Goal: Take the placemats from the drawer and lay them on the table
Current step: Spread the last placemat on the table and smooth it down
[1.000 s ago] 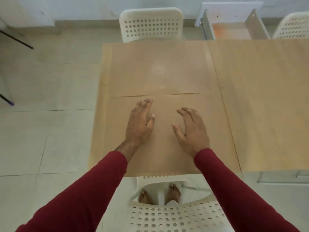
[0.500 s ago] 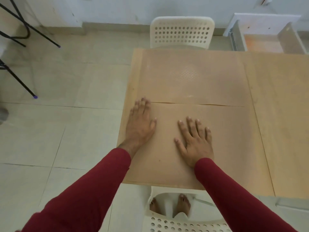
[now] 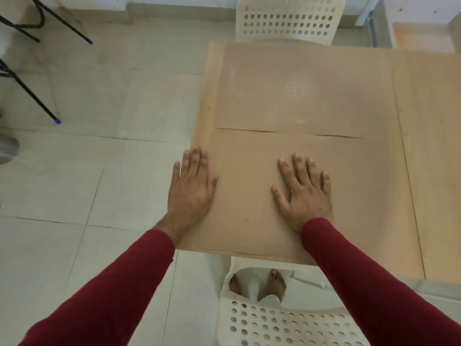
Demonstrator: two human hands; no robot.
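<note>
Pale floor tiles [image 3: 74, 171] surround a light wooden table [image 3: 429, 151] on which 2 tan placemats lie end to end. The near placemat [image 3: 249, 196] sits under my hands; the far placemat [image 3: 299, 91] lies just beyond it, their edges meeting along a thin seam. My left hand [image 3: 190, 189] rests flat, fingers straight and together, across the near placemat's left edge at the table's side. My right hand [image 3: 303, 193] presses flat on the mat with fingers spread.

Compared with 0.5 seconds ago, my left hand has slid outward to the mat's left edge, and the 2 hands are wider apart; the right hand is about where it was.

A white perforated chair [image 3: 289, 21] stands at the far end, its top cut off by the frame. Another chair [image 3: 274, 320] is below me. The drawer [image 3: 381, 26] at the top right is mostly cropped, so I cannot tell what it holds.
</note>
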